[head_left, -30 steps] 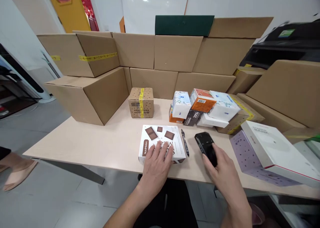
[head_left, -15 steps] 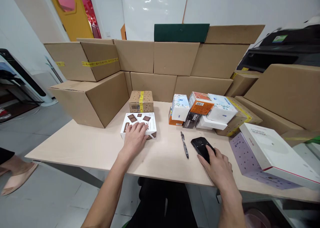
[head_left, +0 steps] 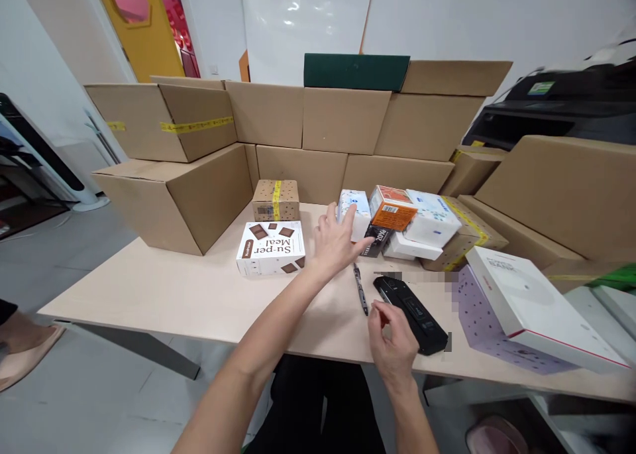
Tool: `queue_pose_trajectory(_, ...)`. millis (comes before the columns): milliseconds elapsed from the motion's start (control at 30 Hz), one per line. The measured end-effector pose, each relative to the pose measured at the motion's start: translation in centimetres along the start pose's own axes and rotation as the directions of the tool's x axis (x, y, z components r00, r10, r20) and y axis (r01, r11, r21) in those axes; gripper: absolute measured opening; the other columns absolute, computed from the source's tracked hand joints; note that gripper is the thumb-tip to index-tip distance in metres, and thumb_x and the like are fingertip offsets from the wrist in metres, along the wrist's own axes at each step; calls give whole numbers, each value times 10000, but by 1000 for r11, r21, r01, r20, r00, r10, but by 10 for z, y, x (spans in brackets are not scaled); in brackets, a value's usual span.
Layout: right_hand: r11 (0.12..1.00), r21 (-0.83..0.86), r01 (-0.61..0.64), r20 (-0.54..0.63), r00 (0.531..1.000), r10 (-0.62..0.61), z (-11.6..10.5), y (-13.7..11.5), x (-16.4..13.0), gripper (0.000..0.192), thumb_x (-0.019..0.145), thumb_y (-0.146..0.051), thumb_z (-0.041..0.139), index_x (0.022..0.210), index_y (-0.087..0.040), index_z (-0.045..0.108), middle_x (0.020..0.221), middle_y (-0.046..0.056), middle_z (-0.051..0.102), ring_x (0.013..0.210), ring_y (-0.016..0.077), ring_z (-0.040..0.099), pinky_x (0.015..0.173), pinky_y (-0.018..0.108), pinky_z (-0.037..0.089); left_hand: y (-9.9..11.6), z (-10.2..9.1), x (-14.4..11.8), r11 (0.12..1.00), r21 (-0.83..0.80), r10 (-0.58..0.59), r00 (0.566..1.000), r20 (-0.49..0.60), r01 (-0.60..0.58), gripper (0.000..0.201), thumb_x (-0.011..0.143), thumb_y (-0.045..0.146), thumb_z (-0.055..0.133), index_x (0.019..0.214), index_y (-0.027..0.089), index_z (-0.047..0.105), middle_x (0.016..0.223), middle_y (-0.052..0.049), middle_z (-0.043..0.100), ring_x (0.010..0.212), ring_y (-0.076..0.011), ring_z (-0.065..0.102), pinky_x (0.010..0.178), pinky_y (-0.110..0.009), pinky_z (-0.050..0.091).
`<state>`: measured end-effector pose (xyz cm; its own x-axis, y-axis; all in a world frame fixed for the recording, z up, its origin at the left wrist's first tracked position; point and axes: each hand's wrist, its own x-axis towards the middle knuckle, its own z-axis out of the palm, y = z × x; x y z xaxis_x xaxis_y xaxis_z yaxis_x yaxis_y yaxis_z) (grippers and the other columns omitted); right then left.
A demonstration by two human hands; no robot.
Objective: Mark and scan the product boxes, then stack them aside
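Legible print
White carton: "Su-per Meal", upside down. Dark packet, right of carton: "2020", inverted.

Under the left hand lies a pale, matt wood-laminate bench. Just left of that hand sits a smooth white printed-card box. Beside the right hand lie a glossy black plastic handset and a black plastic pen. Behind stand matt brown corrugated cartons.

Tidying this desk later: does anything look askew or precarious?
Yes. The small boxes by the left hand lie in a tilted, overlapping heap. The white flat box rests crooked on a purple sheet.
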<state>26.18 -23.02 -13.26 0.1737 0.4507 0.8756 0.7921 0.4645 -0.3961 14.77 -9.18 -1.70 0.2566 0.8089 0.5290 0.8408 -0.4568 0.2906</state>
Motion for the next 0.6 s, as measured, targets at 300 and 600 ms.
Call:
queue_pose_trajectory(300, 992, 43, -117, 37, 993, 116, -1, 5, -2, 135, 908, -111, 563, 999, -160, 649, 854, 58, 677, 663, 125, 621, 599, 248, 517, 8, 27, 40, 982, -131, -131, 991, 32, 134, 482, 876, 347, 606, 1332, 220, 520, 1381, -165, 426, 1130, -334, 580, 906, -439, 508)
queue_pose_trajectory(600, 749, 278, -601, 81, 792, 605, 1, 5, -12, 313, 911, -395, 600, 1119, -164, 640, 978, 106, 694, 792, 195, 665, 720, 350, 550, -58, -90, -57, 865, -497, -129, 988, -85, 70, 350, 813, 327, 617, 1158, 264, 609, 1268, -56, 536, 1209, -247, 538, 1060, -388, 428)
